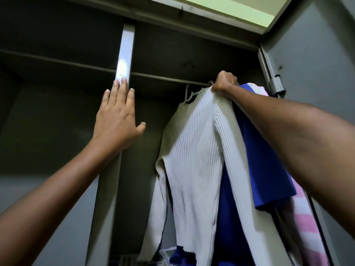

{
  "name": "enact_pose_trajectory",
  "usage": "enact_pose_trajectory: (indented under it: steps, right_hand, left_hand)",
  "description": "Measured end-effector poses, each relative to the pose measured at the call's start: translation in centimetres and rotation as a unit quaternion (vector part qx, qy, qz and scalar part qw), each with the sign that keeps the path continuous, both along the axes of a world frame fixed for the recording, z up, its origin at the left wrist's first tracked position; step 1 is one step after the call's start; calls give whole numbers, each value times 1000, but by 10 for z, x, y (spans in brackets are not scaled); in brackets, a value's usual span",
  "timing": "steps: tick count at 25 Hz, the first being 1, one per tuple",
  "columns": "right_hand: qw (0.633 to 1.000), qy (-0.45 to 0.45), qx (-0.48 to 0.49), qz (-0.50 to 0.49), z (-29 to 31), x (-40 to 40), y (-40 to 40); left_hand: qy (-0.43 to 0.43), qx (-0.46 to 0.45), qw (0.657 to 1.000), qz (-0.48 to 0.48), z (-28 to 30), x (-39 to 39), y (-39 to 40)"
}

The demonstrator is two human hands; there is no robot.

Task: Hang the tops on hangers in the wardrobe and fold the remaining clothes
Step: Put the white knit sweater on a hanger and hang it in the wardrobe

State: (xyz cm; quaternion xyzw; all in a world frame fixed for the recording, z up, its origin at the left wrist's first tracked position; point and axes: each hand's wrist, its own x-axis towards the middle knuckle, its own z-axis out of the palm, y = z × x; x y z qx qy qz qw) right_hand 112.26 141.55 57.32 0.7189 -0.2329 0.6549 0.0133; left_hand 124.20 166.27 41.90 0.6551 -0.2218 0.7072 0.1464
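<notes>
Left hand flat on wardrobe post; right hand gripping white ribbed top near rail.

From my feed the wardrobe interior is dim and greyish, the recess behind both hands nearly black. Light comes from above right, where the pale green ceiling glows. A glare patch sits on the metal divider post just above my left hand. The forearms bulge at the lower corners from wide-angle distortion, and the lower edge is soft.
</notes>
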Motion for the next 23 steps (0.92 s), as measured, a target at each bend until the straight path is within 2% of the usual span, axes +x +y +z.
enact_pose_trajectory:
  steps: [6,16,20,23]
  right_hand:
    - [1000,-10,0,-19,7,-19,-7]
    - [999,-22,18,-39,-23,-40,15]
    - [995,-61,71,18,-34,-36,33]
    - [986,-86,120,72,-56,-34,43]
  left_hand:
    - [7,4,1000,17,0,-2,-1]
    - [29,9,999,-8,-2,-10,1]
    - [42,35,998,-6,-8,-18,5]
    - [40,101,994,-13,-30,-25,3]
